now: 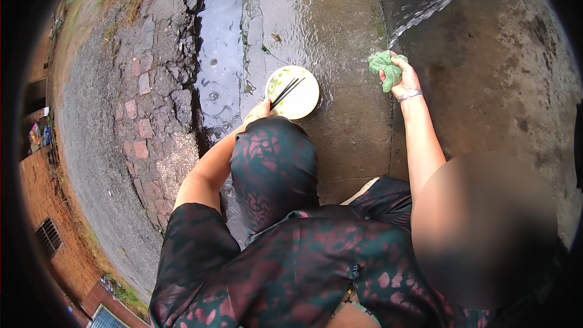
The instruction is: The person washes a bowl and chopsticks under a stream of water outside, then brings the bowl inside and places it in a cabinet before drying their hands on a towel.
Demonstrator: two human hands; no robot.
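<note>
My left hand (260,110) grips the near-left rim of a round white bowl or plate (300,98) with a green pattern along its edge. Two black chopsticks (287,93) slant across it, their lower ends at my left fingers. Out to the right, my right hand (405,75) is closed around a crumpled green cloth (386,69). A streak of water (437,2) stretches from beside the cloth to the upper right; its source cannot be told. Both hands are held out over wet concrete (350,100).
A water-filled gutter (221,50) runs along the left, bordered by a broken stone edge (189,77). Beyond lie a gravel road (91,146) and a brick wall (59,200). My knee in dark patterned cloth (273,159) rises near the dish. A blurred patch covers the lower right.
</note>
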